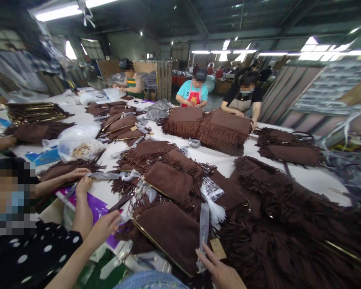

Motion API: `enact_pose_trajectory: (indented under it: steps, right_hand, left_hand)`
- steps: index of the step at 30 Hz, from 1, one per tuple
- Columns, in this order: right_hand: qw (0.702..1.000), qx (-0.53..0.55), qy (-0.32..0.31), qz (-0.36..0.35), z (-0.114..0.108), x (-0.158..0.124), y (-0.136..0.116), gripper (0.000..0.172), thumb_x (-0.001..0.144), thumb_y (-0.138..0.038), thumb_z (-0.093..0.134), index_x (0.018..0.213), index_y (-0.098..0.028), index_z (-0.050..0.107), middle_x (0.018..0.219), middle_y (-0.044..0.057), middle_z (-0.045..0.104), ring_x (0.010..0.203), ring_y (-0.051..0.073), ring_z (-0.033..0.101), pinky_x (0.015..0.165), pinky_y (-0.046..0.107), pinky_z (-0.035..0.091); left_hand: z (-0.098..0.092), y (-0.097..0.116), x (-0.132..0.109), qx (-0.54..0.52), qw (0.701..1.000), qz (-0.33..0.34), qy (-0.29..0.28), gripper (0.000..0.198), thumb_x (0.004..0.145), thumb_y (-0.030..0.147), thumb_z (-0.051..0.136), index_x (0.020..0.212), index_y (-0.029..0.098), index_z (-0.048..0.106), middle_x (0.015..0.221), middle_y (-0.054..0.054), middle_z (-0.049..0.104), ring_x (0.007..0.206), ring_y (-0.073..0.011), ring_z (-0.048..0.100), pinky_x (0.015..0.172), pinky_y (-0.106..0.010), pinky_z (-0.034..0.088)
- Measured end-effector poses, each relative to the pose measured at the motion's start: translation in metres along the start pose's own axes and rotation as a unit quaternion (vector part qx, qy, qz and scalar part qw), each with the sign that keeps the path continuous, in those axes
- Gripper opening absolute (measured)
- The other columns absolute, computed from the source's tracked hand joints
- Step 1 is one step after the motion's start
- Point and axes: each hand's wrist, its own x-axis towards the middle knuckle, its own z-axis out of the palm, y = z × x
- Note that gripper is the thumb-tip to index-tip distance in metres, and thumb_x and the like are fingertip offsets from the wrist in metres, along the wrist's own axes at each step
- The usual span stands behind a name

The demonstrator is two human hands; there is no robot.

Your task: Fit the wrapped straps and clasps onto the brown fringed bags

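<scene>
At the lower left, my left hand point(106, 228) has its fingers closed around a dark brown strap point(122, 202) that runs toward the bags. My right hand point(219, 268), low and right of centre, has its fingers spread over a strap in a clear plastic sleeve point(203, 224). That sleeve lies along the right side of a brown suede bag point(170, 230) with a gold zipper edge, flat in front of me. A tan paper tag point(218, 249) sits just above my right hand. Another brown bag point(168, 179) lies behind, beside a white tassel-like bundle point(213, 206).
Fringed brown bags point(276, 224) are heaped on the right. Stacked bags point(224, 124) stand across the white table point(219, 160). A co-worker's hands point(82, 180) hold a plastic-covered strap close on my left. Other people work opposite. A roll of tape point(194, 142) lies mid-table.
</scene>
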Motion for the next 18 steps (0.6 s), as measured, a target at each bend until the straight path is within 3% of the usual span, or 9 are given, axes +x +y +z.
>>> enact_pose_trajectory:
  steps: [2, 5, 7, 9, 12, 18]
  right_hand:
    - [0.998, 0.025, 0.031, 0.046, -0.009, 0.009, 0.005, 0.064, 0.078, -0.005, 0.036, 0.137, -0.027, 0.048, 0.137, 0.007, 0.058, 0.102, 0.018, 0.069, 0.081, 0.024, 0.057]
    - [0.981, 0.006, 0.082, 0.177, -0.038, 0.041, 0.024, 0.049, 0.089, -0.011, 0.028, 0.132, -0.013, 0.05, 0.126, 0.015, 0.064, 0.117, 0.02, 0.06, 0.099, 0.034, 0.048]
    - [0.955, -0.037, 0.025, 0.294, -0.057, 0.066, 0.039, 0.045, 0.09, -0.01, 0.029, 0.129, -0.006, 0.051, 0.122, 0.021, 0.064, 0.114, 0.023, 0.062, 0.094, 0.033, 0.049]
    - [0.934, -0.056, -0.008, 0.353, -0.068, 0.087, 0.051, 0.034, 0.089, -0.009, 0.037, 0.112, -0.005, 0.062, 0.103, 0.024, 0.07, 0.098, 0.027, 0.068, 0.081, 0.034, 0.051]
    - [0.925, -0.054, -0.026, 0.374, -0.072, 0.105, 0.059, 0.024, 0.087, -0.009, 0.045, 0.083, -0.012, 0.069, 0.075, 0.016, 0.073, 0.073, 0.024, 0.072, 0.065, 0.028, 0.049]
    - [0.929, -0.042, -0.056, 0.364, -0.076, 0.105, 0.054, 0.026, 0.091, -0.016, 0.047, 0.074, -0.017, 0.067, 0.069, 0.008, 0.072, 0.061, 0.017, 0.07, 0.052, 0.021, 0.04]
  left_hand:
    - [0.013, -0.018, -0.001, 0.004, 0.999, 0.023, -0.029, 0.022, 0.083, 0.041, 0.039, 0.079, 0.021, 0.049, 0.075, -0.001, 0.063, 0.075, -0.0208, 0.063, 0.071, -0.029, 0.049]
    - [0.039, -0.025, -0.004, 0.059, 0.997, 0.034, 0.029, 0.025, 0.076, 0.031, 0.046, 0.097, 0.02, 0.055, 0.103, -0.007, 0.066, 0.101, -0.0258, 0.061, 0.092, -0.037, 0.046]
    - [0.052, -0.02, -0.002, 0.076, 0.992, 0.043, 0.089, 0.03, 0.078, 0.028, 0.044, 0.105, 0.02, 0.055, 0.114, -0.01, 0.063, 0.111, -0.027, 0.057, 0.1, -0.042, 0.041]
    - [0.061, -0.01, 0.001, 0.069, 0.989, 0.065, 0.116, 0.031, 0.081, 0.03, 0.042, 0.108, 0.019, 0.055, 0.119, -0.012, 0.061, 0.115, -0.0274, 0.055, 0.103, -0.044, 0.04]
    - [0.071, 0.013, 0.006, 0.039, 0.989, 0.108, 0.091, 0.029, 0.083, 0.028, 0.042, 0.107, 0.021, 0.056, 0.118, -0.011, 0.062, 0.114, -0.0261, 0.056, 0.102, -0.043, 0.042]
    - [0.082, 0.074, 0.01, 0.04, 0.983, 0.175, 0.022, 0.024, 0.082, 0.018, 0.044, 0.1, 0.021, 0.06, 0.114, -0.009, 0.063, 0.11, -0.0234, 0.057, 0.1, -0.038, 0.044]
